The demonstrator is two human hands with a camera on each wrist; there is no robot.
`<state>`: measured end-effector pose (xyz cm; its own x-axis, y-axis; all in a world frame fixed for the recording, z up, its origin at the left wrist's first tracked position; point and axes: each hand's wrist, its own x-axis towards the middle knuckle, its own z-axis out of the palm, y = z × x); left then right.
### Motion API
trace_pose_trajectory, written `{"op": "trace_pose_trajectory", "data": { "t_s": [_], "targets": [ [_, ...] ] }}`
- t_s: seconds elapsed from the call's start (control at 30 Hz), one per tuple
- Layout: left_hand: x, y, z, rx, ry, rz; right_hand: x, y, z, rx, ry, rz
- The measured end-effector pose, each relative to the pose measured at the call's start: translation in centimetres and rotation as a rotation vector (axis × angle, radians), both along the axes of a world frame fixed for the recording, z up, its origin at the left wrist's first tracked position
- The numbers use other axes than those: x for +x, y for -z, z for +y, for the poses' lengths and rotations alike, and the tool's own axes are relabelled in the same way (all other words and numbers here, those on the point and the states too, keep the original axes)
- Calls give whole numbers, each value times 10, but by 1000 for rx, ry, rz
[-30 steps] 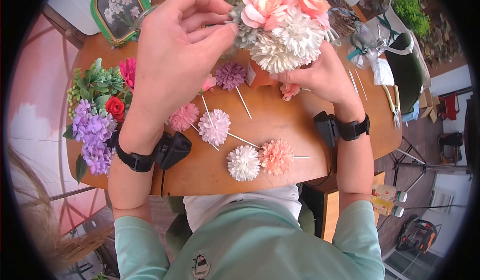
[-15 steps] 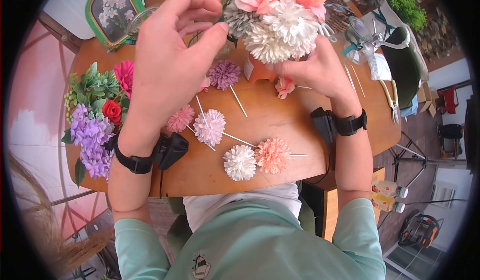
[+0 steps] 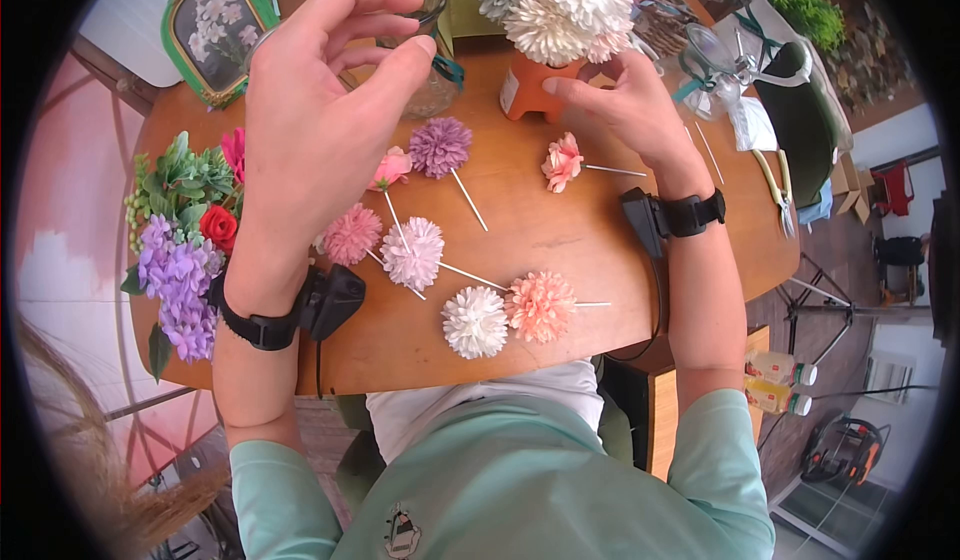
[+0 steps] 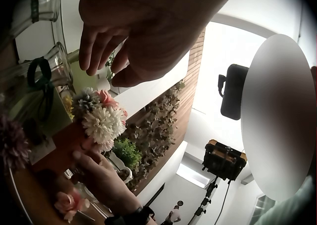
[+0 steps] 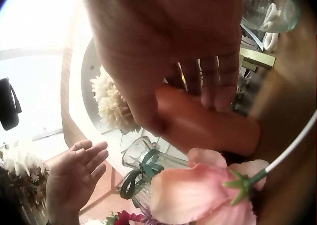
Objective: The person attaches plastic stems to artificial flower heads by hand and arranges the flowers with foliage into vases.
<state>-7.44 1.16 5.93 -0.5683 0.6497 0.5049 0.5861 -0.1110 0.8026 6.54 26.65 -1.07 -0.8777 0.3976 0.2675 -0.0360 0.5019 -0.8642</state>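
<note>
In the head view, an orange vase [image 3: 535, 85] stands upright on the table, holding a bouquet of white, grey and pink flowers [image 3: 560, 20]. My right hand [image 3: 635, 110] grips its right side, the thumb in front; in the right wrist view the fingers lie along the orange vase [image 5: 208, 126]. Raised at the left, my left hand [image 3: 320, 110] is empty, its fingers loosely bent. A clear glass vase with a green ribbon [image 3: 435, 90] stands behind it. Near my right hand lies a pink flower on a white stem [image 3: 562, 163].
Several loose flowers, including a purple one [image 3: 440, 147], a white one [image 3: 475, 322] and a peach one [image 3: 541, 306], lie on the table [image 3: 540, 230]. Purple and red flowers [image 3: 180, 270] are at left, a green frame [image 3: 215, 30] behind, pliers [image 3: 778, 190] at right.
The orange vase and bouquet have moved away from the body with my right hand. My left hand has drawn back leftward from the bouquet.
</note>
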Motion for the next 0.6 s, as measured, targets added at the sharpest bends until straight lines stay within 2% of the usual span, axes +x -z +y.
{"op": "trace_pose_trajectory", "data": {
  "t_s": [0.07,0.17,0.23,0.3,0.33,0.37,0.43,0.47,0.5,0.57,0.6],
  "targets": [
    [2,0,1,12,-7,-3,6,1,3,46,36,-4],
    [4,-6,-3,-26,-26,26,25,-34,-9,186,123,-12],
    [8,-8,-6,-83,-37,55,43,-48,4,244,351,106],
    [16,-10,-7,-191,117,85,50,-57,12,299,610,412],
    [23,-11,-7,-337,144,102,59,-62,16,353,680,333],
    [25,-5,-3,-339,146,101,64,-60,27,352,682,331],
    [30,19,5,-301,316,400,67,-48,59,749,646,210],
    [35,23,5,-394,373,354,71,-35,68,661,551,45],
    [39,33,6,-398,376,355,69,-32,68,656,554,43],
    [47,51,9,-485,393,466,67,-27,66,378,484,-73],
    [51,50,11,-610,443,419,68,-29,68,281,471,-42]
  ]
}}
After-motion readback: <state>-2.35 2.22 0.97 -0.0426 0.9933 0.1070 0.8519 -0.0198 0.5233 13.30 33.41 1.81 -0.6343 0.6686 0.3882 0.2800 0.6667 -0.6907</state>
